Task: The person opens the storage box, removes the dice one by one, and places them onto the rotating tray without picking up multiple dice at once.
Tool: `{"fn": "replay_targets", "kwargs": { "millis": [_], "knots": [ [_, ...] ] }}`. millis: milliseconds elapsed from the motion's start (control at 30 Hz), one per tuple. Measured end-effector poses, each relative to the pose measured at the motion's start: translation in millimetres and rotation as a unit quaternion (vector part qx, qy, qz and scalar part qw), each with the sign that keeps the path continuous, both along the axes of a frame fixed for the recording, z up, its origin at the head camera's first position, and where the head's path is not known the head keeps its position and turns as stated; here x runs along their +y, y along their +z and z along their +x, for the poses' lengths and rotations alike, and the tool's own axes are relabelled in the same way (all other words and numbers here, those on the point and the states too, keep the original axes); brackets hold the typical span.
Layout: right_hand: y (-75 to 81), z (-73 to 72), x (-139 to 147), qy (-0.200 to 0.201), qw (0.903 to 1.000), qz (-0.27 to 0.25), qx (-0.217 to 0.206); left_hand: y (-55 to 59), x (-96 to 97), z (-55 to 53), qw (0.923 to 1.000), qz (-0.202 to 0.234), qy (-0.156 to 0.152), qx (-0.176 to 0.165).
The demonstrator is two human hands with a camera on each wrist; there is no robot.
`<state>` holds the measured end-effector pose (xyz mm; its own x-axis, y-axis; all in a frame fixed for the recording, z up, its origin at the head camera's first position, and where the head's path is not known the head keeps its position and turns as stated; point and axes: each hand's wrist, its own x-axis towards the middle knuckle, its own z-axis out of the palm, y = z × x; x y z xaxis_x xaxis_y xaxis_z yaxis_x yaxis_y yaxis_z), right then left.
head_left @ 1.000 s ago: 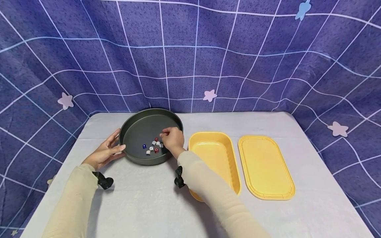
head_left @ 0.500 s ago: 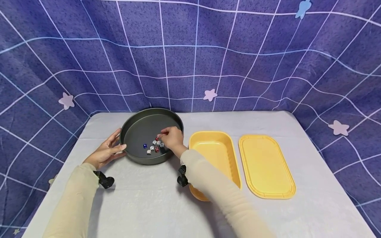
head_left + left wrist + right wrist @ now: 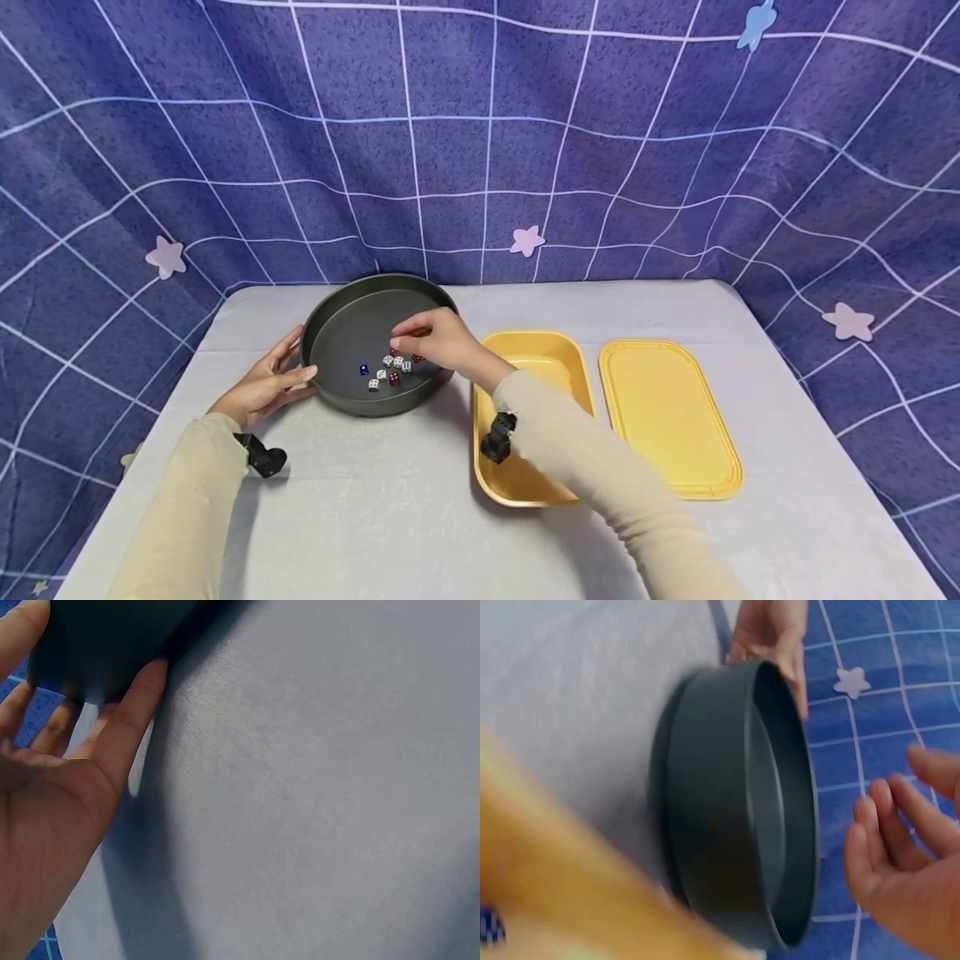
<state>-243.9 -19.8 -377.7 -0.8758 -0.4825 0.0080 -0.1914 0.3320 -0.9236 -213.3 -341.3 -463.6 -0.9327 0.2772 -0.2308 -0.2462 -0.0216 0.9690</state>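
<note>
A round dark pan stands at the back left of the table. My left hand holds its left side, thumb at the rim and fingers against the outer wall, as the left wrist view also shows. On the pan's floor lie several dice: a blue die, white dice and red ones, including a red die. My right hand hovers over the pan's right part, above the dice. In the right wrist view its thumb stands apart from loosely bent fingers, and I see nothing between them.
A deep yellow box sits right of the pan, under my right forearm. In the right wrist view a dark blue spotted thing shows near its blurred edge. Farther right lies a flat yellow lid. A blue curtain hangs behind.
My right forearm has swung right over the yellow box and the hand has risen slightly, uncovering another red die. My left hand and the pan stay in place.
</note>
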Motion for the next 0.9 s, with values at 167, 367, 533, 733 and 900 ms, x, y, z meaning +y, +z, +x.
{"fn": "replay_targets", "kwargs": {
  "millis": [167,367,533,733,900],
  "knots": [
    [4.8,-0.2,34.4,0.042,0.9989,-0.020,-0.008,0.5,-0.2,0.9,1.0000,0.004,-0.001,0.002],
    [-1.2,0.2,75.8,0.042,0.9985,-0.013,-0.032,1.0,-0.5,1.3,1.0000,0.006,-0.002,0.003],
    [-12.7,0.8,103.0,0.053,0.9960,0.027,-0.066,0.0,-1.9,0.8,0.9999,0.010,0.000,0.001],
    [-27.1,-1.2,118.1,0.077,0.9880,0.084,-0.104,0.1,-0.9,0.8,1.0000,0.010,0.003,0.001],
    [-41.2,-4.0,122.9,0.162,0.9703,0.128,-0.127,-1.4,-0.4,0.1,0.9999,0.010,-0.001,0.001]
  ]
}}
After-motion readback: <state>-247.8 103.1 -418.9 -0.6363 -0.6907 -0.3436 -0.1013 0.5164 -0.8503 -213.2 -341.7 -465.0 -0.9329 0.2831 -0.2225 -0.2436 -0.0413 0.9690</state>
